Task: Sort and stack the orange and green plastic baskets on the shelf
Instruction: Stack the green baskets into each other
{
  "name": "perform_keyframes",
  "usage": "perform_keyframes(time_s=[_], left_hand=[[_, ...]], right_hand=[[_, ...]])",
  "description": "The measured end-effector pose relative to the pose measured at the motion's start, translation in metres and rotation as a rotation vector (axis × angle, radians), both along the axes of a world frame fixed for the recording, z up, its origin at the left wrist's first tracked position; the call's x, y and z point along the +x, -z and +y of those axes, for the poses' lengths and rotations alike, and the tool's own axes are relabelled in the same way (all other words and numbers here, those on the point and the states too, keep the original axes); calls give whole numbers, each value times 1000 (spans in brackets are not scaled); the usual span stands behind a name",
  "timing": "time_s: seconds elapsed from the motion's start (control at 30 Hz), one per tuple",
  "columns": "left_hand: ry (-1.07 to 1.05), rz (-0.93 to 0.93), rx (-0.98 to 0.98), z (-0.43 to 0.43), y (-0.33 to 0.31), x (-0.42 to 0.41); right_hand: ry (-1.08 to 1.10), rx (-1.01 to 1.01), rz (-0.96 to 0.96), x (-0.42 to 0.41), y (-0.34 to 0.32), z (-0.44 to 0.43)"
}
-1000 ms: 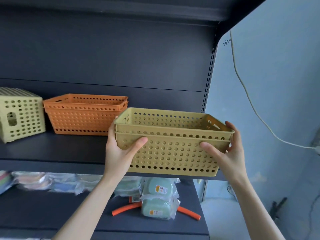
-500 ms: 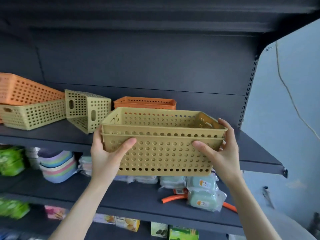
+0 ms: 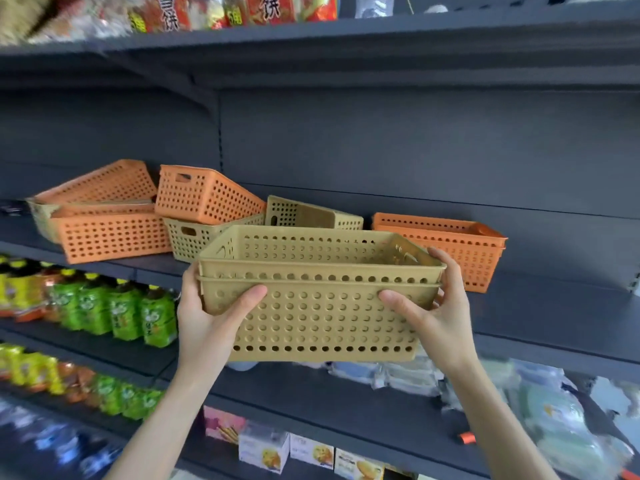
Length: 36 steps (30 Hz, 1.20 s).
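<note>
Centre of the frame: you've got a green pair (image 3: 322, 299) of nested baskets held up in front of the shelf (image 3: 540, 306), not set down yet.
Left hand (image 3: 211, 320): closed round the pair's left end, thumb across the front wall, the other fingers hidden behind.
Right hand (image 3: 436, 317): same deal on the right end, thumb on the front, fingers wrapped over the rim.
Done so far: that green pair looks sorted, and at centre right of the frame an orange stack (image 3: 446, 244) sits neatly on the shelf, looks like two nested.
Still a mess: left of centre, orange baskets (image 3: 114, 216) and green baskets (image 3: 207, 233) are all piled together, some tipped, one orange one leaning on a green one.
Stray: one green basket (image 3: 311, 214) lies on its side just behind the pair you're holding.
My guess: roughly a third of the way, plenty left on that left pile tbh.
</note>
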<state>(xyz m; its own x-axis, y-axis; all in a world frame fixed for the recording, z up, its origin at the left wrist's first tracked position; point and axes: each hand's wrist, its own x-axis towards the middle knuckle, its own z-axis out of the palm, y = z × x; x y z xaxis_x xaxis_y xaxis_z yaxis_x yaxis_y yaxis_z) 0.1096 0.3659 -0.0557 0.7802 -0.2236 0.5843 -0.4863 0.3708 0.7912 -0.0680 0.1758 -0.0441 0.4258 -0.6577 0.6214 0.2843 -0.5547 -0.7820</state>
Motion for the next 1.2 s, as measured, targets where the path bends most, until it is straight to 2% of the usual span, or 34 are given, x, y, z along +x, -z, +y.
perform_keyframes(time_s=[0.23, 0.47, 0.83, 1.2], left_hand=[[-30, -52, -33, 18, -8, 106], [78, -60, 25, 17, -7, 183], [366, -191, 49, -4, 3, 231], [638, -129, 50, -39, 8, 191]], right_hand=[[-38, -60, -2, 109, -10, 16], [26, -59, -9, 168, -9, 21], [338, -72, 38, 165, -2, 65], [580, -35, 23, 108, -2, 85]])
